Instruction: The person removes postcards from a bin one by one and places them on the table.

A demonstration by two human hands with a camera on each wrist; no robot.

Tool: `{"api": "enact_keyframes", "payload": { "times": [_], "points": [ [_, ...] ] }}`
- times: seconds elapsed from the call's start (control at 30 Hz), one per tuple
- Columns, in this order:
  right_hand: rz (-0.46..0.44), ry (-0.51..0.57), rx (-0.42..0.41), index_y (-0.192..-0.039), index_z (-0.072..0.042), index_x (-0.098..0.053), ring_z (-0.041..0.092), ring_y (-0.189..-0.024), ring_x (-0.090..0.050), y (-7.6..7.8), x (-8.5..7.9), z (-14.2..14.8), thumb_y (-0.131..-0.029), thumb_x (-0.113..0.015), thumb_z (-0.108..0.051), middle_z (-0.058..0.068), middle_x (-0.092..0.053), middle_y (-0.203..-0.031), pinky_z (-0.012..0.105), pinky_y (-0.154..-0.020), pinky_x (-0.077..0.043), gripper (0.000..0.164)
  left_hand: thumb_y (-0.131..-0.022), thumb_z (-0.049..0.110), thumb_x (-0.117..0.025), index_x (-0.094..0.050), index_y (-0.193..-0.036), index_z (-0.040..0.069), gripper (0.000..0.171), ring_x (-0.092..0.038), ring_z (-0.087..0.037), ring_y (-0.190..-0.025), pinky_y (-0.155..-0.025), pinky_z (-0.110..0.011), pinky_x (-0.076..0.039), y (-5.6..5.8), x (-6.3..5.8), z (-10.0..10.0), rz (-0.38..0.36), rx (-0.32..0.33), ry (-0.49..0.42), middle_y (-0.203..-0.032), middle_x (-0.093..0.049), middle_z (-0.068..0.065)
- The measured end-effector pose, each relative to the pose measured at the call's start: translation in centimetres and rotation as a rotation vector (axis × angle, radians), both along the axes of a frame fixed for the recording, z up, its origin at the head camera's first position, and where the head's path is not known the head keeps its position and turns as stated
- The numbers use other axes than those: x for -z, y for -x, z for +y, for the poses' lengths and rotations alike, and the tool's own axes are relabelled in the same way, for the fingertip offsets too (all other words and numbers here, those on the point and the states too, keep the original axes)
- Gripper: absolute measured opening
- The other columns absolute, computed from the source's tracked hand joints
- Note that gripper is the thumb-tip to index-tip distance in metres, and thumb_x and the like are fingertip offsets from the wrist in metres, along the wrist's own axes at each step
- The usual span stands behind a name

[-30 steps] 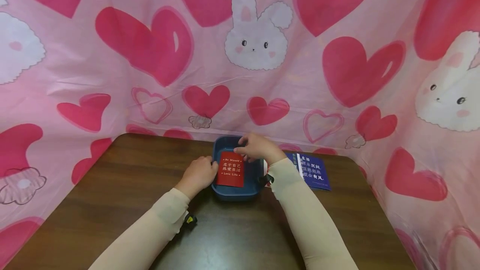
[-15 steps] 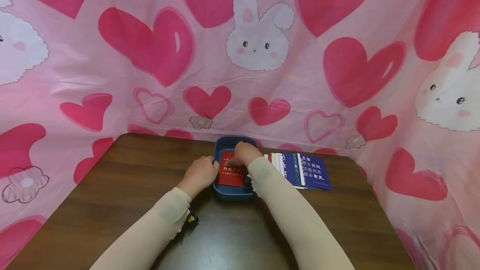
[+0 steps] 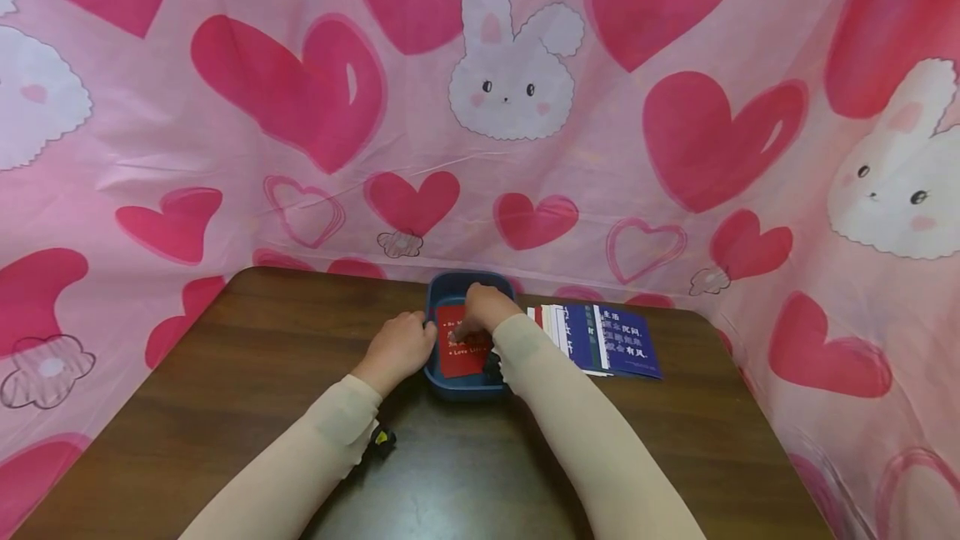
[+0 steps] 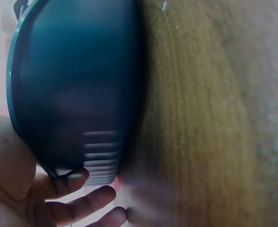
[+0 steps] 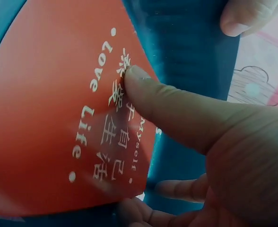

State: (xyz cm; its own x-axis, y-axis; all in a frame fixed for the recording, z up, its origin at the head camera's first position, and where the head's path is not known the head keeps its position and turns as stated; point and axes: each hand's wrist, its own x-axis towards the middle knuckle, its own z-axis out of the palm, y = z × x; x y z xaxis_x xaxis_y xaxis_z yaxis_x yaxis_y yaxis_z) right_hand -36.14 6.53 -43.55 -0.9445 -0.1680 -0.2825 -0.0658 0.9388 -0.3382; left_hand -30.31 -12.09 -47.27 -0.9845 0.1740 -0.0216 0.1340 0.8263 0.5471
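A blue plastic basket (image 3: 467, 395) stands near the table's back edge with a red card (image 3: 454, 367) in it, printed with white lettering. My left hand (image 3: 397, 348) holds the basket's left rim; in the left wrist view its fingers curl against the ribbed outer wall (image 4: 101, 153). Reaching into the basket, my right hand (image 3: 486, 312) pinches the red card. The right wrist view has the thumb (image 5: 143, 85) pressed on the printed face and other fingertips at the card's edge, the card bowing slightly. Part of the card is hidden under that hand in the head view.
Right of the basket, several overlapping cards lie fanned out, a dark blue card (image 3: 636, 352) at the right end. The brown wooden table (image 3: 300, 357) backs onto a pink curtain (image 3: 420, 148) with hearts and rabbits. Both wrists wear small black devices.
My right hand has come left and down from above the basket's right side onto the red card, which now sits slightly turned. The left hand keeps its place on the rim.
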Motion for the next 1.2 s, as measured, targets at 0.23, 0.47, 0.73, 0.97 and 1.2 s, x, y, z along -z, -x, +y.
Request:
{"api": "enact_keyframes", "payload": {
  "times": [0.23,0.47,0.73,0.97,1.2],
  "points": [
    [0.018,-0.037,0.019,-0.121,0.0,-0.074,0.028,-0.093,-0.073,1.6,0.2,-0.1,-0.084,-0.101,-0.026,0.012,-0.078,-0.107,0.045,-0.092,-0.067,0.053,-0.116,0.033,-0.05,-0.072,-0.14,-0.003,0.048,-0.074,-0.043,-0.12,-0.11,-0.063,-0.06,-0.1,0.1,-0.1,0.015,-0.014,0.0,-0.136,-0.076,-0.025],
    [0.132,0.028,-0.056,-0.1,-0.009,-0.077,0.022,-0.075,-0.069,7.7,4.7,2.0,-0.076,-0.096,-0.021,0.004,-0.075,-0.088,0.038,-0.07,-0.064,0.033,-0.116,0.031,-0.05,-0.073,-0.136,-0.004,0.046,-0.074,-0.045,-0.12,-0.109,-0.063,-0.061,-0.1,0.0,-0.4,0.033,-0.019,0.002,-0.133,-0.076,-0.027],
    [0.127,0.305,0.041,-0.119,-0.001,-0.082,0.025,-0.089,-0.075,0.7,-3.4,3.3,-0.096,-0.087,-0.018,0.014,-0.081,-0.103,0.04,-0.083,-0.068,0.029,-0.116,0.031,-0.051,-0.073,-0.139,-0.004,0.047,-0.074,-0.044,-0.12,-0.109,-0.063,-0.061,-0.1,0.0,-0.2,0.038,-0.019,0.007,-0.134,-0.076,-0.026],
    [0.136,0.545,0.145,-0.147,0.001,-0.069,0.026,-0.1,-0.079,-0.6,-4.7,9.0,-0.103,-0.083,-0.022,0.023,-0.08,-0.128,0.04,-0.088,-0.07,0.052,-0.116,0.032,-0.052,-0.074,-0.137,-0.003,0.046,-0.075,-0.043,-0.118,-0.106,-0.062,-0.062,-0.2,-0.1,0.3,0.035,-0.024,-0.005,-0.131,-0.077,-0.024],
    [0.185,0.573,0.253,-0.152,-0.001,-0.067,0.021,-0.095,-0.077,-2.0,-5.2,15.3,-0.104,-0.083,-0.03,0.024,-0.081,-0.13,0.031,-0.082,-0.064,0.058,-0.116,0.032,-0.052,-0.073,-0.14,-0.002,0.047,-0.075,-0.043,-0.123,-0.11,-0.063,-0.06,-0.2,-0.1,0.2,0.035,-0.033,0.001,-0.137,-0.076,-0.024]
  ]
}}
